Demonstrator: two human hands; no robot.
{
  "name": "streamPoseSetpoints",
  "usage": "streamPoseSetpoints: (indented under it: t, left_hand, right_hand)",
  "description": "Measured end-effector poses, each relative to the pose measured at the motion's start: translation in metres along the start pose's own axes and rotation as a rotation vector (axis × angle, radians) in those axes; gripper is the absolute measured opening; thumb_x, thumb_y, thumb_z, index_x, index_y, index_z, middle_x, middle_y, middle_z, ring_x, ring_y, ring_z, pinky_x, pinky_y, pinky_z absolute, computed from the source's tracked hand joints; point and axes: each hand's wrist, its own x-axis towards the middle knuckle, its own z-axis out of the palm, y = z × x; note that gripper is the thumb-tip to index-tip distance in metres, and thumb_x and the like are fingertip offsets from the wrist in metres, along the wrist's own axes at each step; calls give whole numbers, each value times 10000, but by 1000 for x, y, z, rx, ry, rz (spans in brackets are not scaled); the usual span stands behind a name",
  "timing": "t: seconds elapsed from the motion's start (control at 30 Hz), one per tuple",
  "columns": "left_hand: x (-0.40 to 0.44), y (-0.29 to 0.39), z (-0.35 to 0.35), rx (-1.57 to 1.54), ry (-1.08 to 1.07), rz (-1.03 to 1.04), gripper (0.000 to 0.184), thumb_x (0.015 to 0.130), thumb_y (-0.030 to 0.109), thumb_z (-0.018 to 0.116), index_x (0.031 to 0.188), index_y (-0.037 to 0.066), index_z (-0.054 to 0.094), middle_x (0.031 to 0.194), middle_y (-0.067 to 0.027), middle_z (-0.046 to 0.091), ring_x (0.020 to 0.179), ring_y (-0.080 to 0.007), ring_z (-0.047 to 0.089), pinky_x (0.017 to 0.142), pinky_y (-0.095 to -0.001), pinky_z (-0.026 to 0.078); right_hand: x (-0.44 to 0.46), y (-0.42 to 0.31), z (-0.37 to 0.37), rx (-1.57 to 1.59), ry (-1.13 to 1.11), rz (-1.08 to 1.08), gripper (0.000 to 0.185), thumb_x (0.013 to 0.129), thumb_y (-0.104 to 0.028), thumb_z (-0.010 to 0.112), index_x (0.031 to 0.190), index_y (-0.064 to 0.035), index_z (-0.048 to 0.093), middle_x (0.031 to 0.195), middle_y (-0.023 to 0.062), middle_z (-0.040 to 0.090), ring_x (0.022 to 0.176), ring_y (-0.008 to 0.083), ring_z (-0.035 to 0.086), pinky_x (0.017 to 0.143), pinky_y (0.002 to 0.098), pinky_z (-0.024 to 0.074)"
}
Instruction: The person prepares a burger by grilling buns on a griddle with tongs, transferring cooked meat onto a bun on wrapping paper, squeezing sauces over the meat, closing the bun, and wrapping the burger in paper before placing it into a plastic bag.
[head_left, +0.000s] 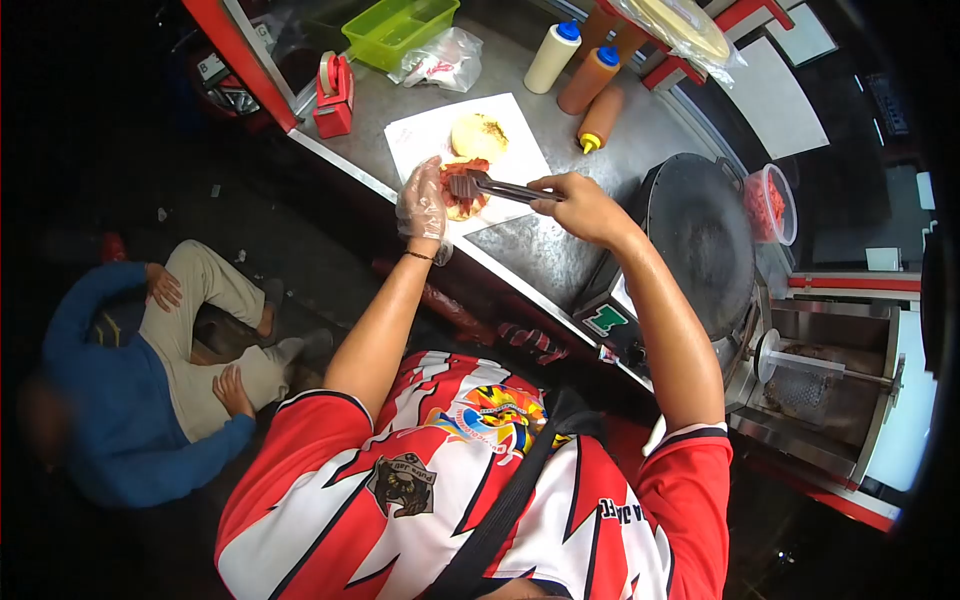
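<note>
My left hand (pixel 424 203), in a clear plastic glove, is closed at the left edge of a bun half (pixel 464 212) topped with reddish shredded filling (pixel 462 172). My right hand (pixel 585 207) grips the handle of metal tongs (pixel 510 189), whose slotted tip rests on the filling. Just above lies the other bun half (pixel 479 136), cut side up with dark browned patches. Both halves lie on a sheet of white paper (pixel 405 138) on the steel counter. My left fingertips are partly hidden by the bun and filling.
Behind the paper stand sauce bottles (pixel 552 62), a plastic bag (pixel 441 60) and a green basket (pixel 400 35). A red tape dispenser (pixel 334 96) sits left. At right are a round black griddle (pixel 697 250), a tub of red shreds (pixel 769 205) and a rotisserie (pixel 815 370). A person (pixel 150 400) sits at lower left.
</note>
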Motion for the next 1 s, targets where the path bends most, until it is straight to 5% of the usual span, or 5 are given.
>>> streamPoseSetpoints:
  t: [0.3,0.5,0.67,0.77,1.0]
  left_hand:
    - [6,2,-29,665,-355,650,477,896,144,671,1361,81,581,1463,-172,515,1342,-404,483,1094,-480,412]
    - [-2,8,-25,1127,-569,821,617,885,281,687,1439,88,496,1538,-168,422,1413,-454,355,1141,-579,290]
    - [14,55,-53,752,-222,884,294,828,206,733,1094,96,676,1049,-101,679,977,-355,637,871,-478,497]
    - [17,52,-74,900,-591,801,103,755,135,770,800,77,699,804,-99,692,737,-312,672,666,-420,526]
    - [3,32,-65,1010,-777,861,115,850,178,658,880,67,657,783,-145,630,766,-348,628,696,-482,492]
  right_hand:
    - [-17,-34,-27,-384,-9,10,356,861,-233,654,1191,-117,718,1021,213,723,987,406,681,906,500,520]
    - [-124,-17,-70,-81,329,-5,417,890,-187,679,1276,-31,651,1173,241,683,1068,387,674,932,431,528]
    - [-282,63,-90,232,867,292,474,977,-145,593,1410,40,537,1401,172,585,1295,240,540,1110,346,368]
    - [-380,147,-62,182,1057,583,448,1010,-189,592,1399,30,553,1284,133,648,1134,179,587,1023,321,426]
    - [-445,212,35,65,1161,867,442,974,-226,652,1337,22,605,1181,163,707,1046,179,650,938,342,496]
